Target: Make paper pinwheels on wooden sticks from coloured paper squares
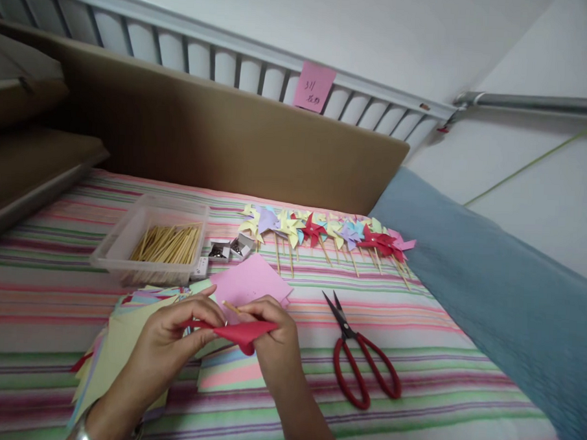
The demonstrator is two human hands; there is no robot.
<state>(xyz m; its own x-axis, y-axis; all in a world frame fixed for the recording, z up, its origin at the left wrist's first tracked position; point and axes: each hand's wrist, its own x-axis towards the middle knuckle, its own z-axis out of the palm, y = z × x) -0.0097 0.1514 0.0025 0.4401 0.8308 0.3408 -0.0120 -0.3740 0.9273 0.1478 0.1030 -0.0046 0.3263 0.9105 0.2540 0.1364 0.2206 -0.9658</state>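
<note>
Both my hands meet over a folded red paper piece (244, 332) low in the middle of the view. My left hand (171, 344) pinches its left end, fingers closed. My right hand (273, 339) grips the right side, fingers closed, with a thin wooden stick (231, 306) poking out above the paper between the two hands. Under my hands lies a loose pile of coloured paper squares (117, 342), with a pink sheet (249, 280) just beyond my fingers.
Red-handled scissors (360, 362) lie open to the right on the striped cloth (51, 300). A clear tub of wooden sticks (151, 240) and small boxes of pins (229, 248) stand behind. A row of finished paper pinwheels (326, 234) lies further back. A cardboard sheet (219, 139) leans against the rail.
</note>
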